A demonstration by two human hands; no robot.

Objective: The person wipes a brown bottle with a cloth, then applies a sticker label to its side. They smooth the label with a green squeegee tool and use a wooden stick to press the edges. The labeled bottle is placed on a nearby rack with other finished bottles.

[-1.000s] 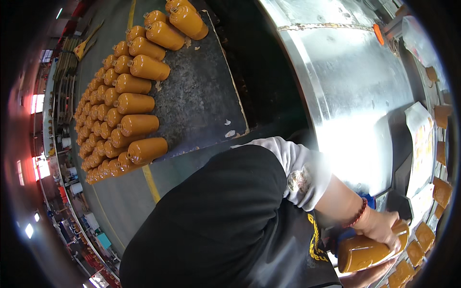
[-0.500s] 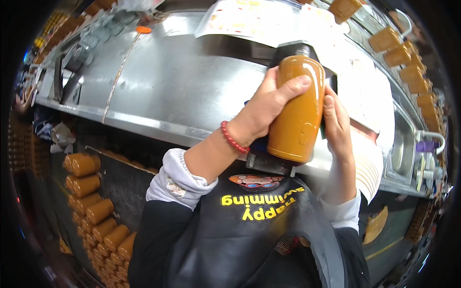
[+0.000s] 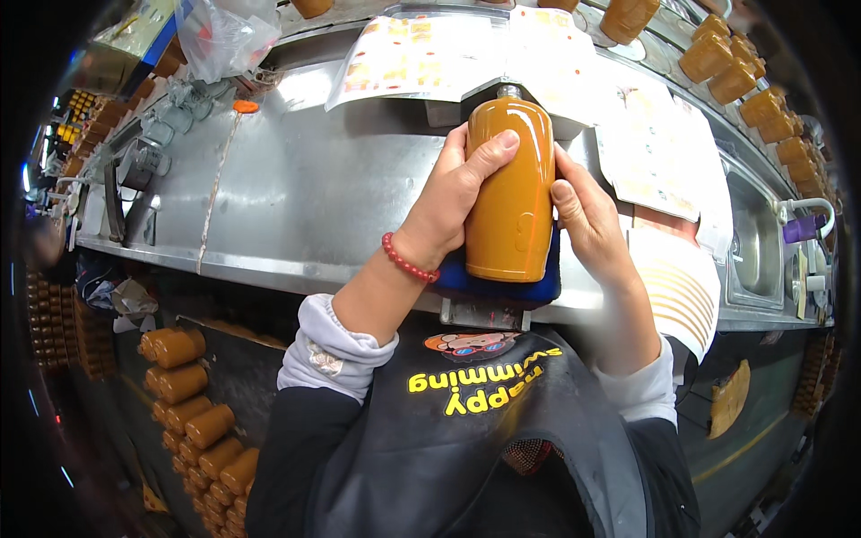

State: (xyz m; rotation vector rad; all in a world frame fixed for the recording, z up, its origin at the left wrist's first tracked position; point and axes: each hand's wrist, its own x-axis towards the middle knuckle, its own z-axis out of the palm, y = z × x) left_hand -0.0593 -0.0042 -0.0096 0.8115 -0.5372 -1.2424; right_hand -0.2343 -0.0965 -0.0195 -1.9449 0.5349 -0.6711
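Note:
A glossy amber-brown bottle (image 3: pixel 513 202) with a clear neck lies over the bench's front part, its neck pointing away from me. My left hand (image 3: pixel 457 184) grips it from the left, with the thumb across its upper face and the fingers hidden underneath. Along the right side, my right hand (image 3: pixel 592 215) is closed against the edge, its thumb and fingers touching the bottle and some fingertips hidden. Beneath the bottle's base shows a dark blue pad (image 3: pixel 549 273). A red bead bracelet (image 3: pixel 408 258) circles my left wrist.
Printed sheets (image 3: pixel 395 58) lie beyond the bottle, with more sheets (image 3: pixel 655 152) to the right. A metal sink (image 3: pixel 753 233) is at far right. Glass pieces (image 3: pixel 170 117) and a plastic bag (image 3: pixel 229 36) sit at back left. Brown bottles (image 3: pixel 193 386) are stacked low on the left.
Both hands and the bottle have shifted left and the bottle is turned straighter. More of the blue pad shows under it. The whole view has shifted a little too.

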